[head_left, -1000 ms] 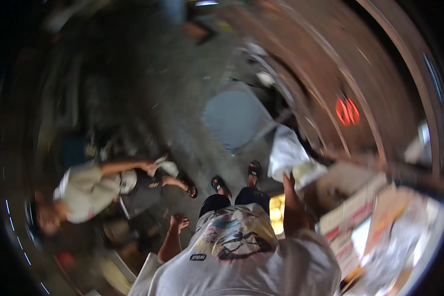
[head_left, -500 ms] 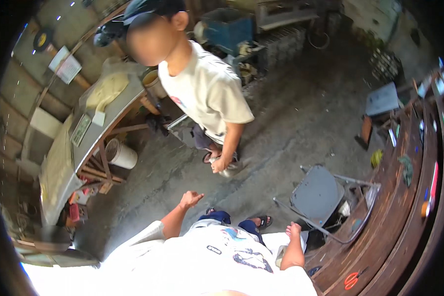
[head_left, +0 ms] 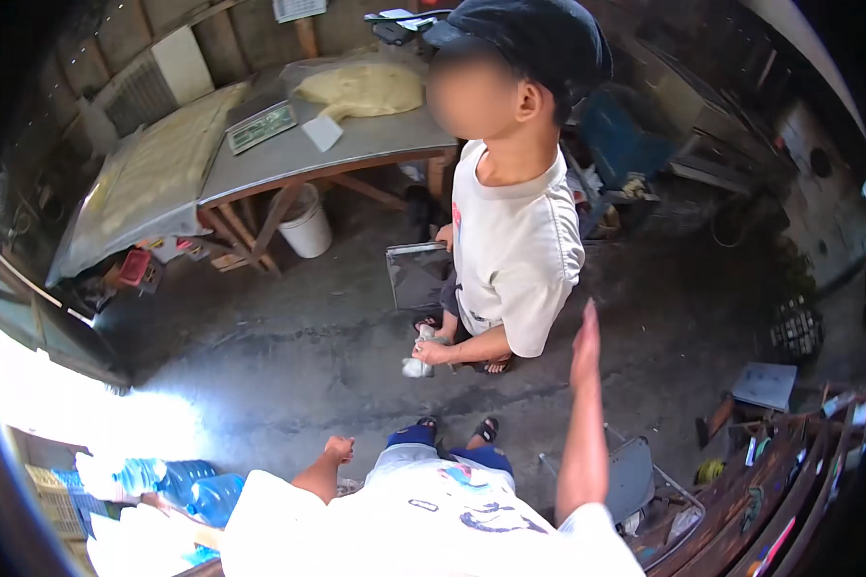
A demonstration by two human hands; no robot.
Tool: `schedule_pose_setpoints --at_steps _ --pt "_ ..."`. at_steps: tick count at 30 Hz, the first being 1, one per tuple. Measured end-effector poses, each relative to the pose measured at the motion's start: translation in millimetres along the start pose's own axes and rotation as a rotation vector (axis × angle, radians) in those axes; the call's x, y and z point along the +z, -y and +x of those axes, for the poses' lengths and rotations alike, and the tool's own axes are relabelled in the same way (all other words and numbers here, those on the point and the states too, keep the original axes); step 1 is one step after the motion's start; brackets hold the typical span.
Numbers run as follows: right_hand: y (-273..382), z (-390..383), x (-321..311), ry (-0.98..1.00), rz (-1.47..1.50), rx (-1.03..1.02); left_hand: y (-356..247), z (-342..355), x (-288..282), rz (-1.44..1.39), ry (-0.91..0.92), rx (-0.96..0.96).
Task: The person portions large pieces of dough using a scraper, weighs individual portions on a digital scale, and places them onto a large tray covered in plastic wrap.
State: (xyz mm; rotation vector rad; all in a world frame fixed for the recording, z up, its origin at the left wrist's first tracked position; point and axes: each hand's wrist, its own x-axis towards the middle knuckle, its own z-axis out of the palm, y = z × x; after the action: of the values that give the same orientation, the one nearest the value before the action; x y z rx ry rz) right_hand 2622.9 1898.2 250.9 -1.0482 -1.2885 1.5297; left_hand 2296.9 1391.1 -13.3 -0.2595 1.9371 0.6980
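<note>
My left hand (head_left: 340,448) hangs beside my body at the lower centre, its fingers curled in and nothing showing in them. Stretched forward on the right is my right hand (head_left: 585,351), flat and seen edge-on with straight fingers; it holds nothing. In front of me stands another person in a pale T-shirt (head_left: 520,240) and a dark cap. That person's one hand grips a crumpled whitish bundle (head_left: 418,366), perhaps cloth or plastic. Their other hand is at a dark flat panel with a light frame (head_left: 420,279). Neither of my hands touches these things.
A grey-topped table (head_left: 356,159) at the back left carries a yellowish covered mass (head_left: 366,89) and a scale-like device (head_left: 262,128). A white bucket (head_left: 306,226) stands beneath. Blue water bottles (head_left: 212,495) lie at lower left. A grey chair (head_left: 625,476) and wooden bench (head_left: 741,510) are at right.
My view has swung left, bringing the bright doorway and bottles in. My right arm has risen and reaches forward, its hand now flat. My left hand has drawn back, its pointing finger now curled.
</note>
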Motion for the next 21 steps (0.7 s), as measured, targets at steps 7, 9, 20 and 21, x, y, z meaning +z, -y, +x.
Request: schedule_pose_setpoints --at_steps 7,9,20,21 --pt "90 80 219 0.510 0.335 0.136 18 -26 -16 -0.547 -0.159 0.052" --pt "74 55 250 0.631 0.494 0.144 46 -37 -6 -0.825 -0.171 0.014" --pt "52 -37 418 1.272 -0.145 -0.590 -4 -48 69 -0.390 -0.195 0.002" --pt "50 -40 435 1.372 -0.169 -0.611 -17 -44 66 -0.396 -0.199 -0.009"
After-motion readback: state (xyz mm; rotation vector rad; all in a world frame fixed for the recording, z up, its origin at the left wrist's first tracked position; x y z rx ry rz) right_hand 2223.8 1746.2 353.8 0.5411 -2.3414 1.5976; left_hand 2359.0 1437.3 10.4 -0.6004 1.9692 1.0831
